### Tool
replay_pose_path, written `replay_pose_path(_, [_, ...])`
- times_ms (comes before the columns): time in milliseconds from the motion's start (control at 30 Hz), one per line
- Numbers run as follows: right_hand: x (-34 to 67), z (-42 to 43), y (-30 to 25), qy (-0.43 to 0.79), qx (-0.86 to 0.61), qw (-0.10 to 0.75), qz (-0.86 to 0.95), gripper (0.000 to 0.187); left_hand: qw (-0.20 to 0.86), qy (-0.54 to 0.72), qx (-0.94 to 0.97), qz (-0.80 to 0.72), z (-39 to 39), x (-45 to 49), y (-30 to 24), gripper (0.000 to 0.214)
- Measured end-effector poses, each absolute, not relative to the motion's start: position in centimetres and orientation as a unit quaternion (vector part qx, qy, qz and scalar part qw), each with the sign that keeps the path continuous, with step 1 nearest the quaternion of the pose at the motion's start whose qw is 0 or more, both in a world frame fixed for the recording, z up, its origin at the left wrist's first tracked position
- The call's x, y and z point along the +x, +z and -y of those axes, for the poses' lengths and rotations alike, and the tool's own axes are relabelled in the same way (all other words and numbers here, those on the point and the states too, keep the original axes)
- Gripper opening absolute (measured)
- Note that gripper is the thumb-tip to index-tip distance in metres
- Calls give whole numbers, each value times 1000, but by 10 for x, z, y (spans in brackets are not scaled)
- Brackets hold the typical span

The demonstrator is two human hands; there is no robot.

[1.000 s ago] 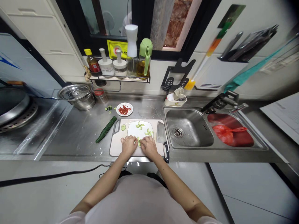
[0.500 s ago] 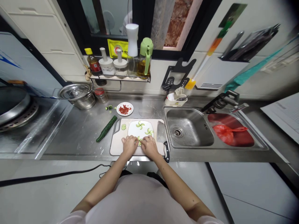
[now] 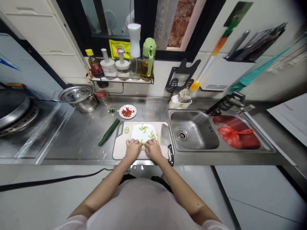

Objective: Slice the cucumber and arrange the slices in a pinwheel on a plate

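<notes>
From my remote seat, both hands meet at the near rim of the white plate (image 3: 136,132). The left hand (image 3: 132,149) and right hand (image 3: 153,150) are knuckles-up with fingers curled onto a fan of cucumber slices (image 3: 143,145) that lies between the fingertips, equally near both, at 12 o'clock from the wrists. I cannot tell whether they pinch it or only press. Two more pale green fans sit further up the glossy plate, which rests on a matte, pale cutting board (image 3: 118,150). A steel cleaver (image 3: 165,136) lies at 3 o'clock of the right hand, its black handle toward 6. A dark, ridged whole cucumber (image 3: 109,132) lies at 10 o'clock of the left hand, its long axis running 7 to 1. Beyond is a dish of red chilli (image 3: 128,111).
</notes>
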State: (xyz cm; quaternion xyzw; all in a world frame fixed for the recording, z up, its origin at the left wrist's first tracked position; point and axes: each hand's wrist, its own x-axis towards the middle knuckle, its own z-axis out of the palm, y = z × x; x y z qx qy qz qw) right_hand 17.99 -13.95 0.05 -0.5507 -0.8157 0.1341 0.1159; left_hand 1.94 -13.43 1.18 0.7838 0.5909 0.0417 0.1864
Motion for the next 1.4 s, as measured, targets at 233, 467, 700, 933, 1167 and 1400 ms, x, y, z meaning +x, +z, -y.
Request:
replay_pose_path(233, [180, 138, 1, 135, -551, 106, 817, 23, 183, 29, 790, -584, 132, 20, 12, 29])
replay_pose_path(467, [180, 137, 3, 135, -549, 109, 817, 23, 185, 16, 799, -572, 128, 20, 18, 26])
replay_pose_path(700, [183, 135, 4, 145, -543, 124, 818, 25, 193, 75, 788, -579, 129, 17, 13, 26])
replay_pose_path(933, [187, 133, 2, 138, -555, 155, 805, 24, 208, 137, 743, -621, 136, 19, 3, 18])
replay_pose_path(1167, [192, 131, -1, 141, -566, 191, 789, 24, 223, 194, 698, -652, 133, 8, 5, 17])
replay_pose_path(1400, [204, 128, 5, 146, -595, 223, 758, 25, 198, 261, 609, -722, 117, -19, 5, 20])
